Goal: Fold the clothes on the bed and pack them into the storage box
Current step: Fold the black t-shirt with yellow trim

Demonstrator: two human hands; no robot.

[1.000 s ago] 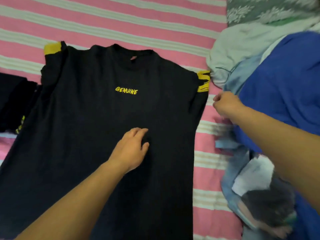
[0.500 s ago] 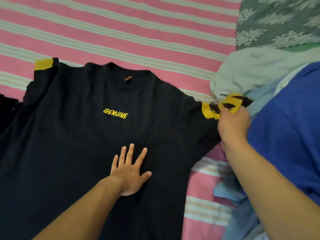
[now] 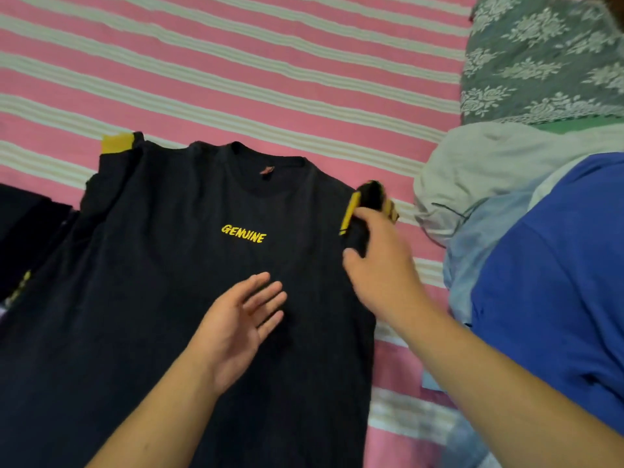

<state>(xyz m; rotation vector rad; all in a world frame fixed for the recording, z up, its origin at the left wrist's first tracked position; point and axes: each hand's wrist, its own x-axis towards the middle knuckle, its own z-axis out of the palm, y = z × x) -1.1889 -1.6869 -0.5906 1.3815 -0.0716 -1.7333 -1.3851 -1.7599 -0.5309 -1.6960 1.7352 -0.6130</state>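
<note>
1. Far left of the black tee (image 3: 141, 298): a dark garment (image 3: 27, 231) w/ a bit of yellow print, touching the tee's left edge, partly cut off by frame.
2. Black tee w/ yellow "GENUINE" on chest lies face up, flat on the bed (image 3: 236, 79) (pink & cream striped sheet). Its left sleeve is folded in, yellow cuff showing at the tee's top left corner.
3. My left hand (image 3: 241, 327) is over the tee's middle, just below the print; fingers straight & spread, holding nothing. Can't tell if it touches the cloth.
4. My right hand (image 3: 378, 265) is at the tee's right shoulder, fingers curled round the right sleeve (image 3: 368, 197), yellow cuff bunched above my knuckles, sleeve drawn in over the tee's edge.
5. Right of the tee: pile of clothes (image 3: 489, 170) – pale grey-white piece, light blue one, big blue garment (image 3: 557, 265) nearest me.
6. Beyond the pile, top right from the tee: grey floral pillow (image 3: 540, 62).
</note>
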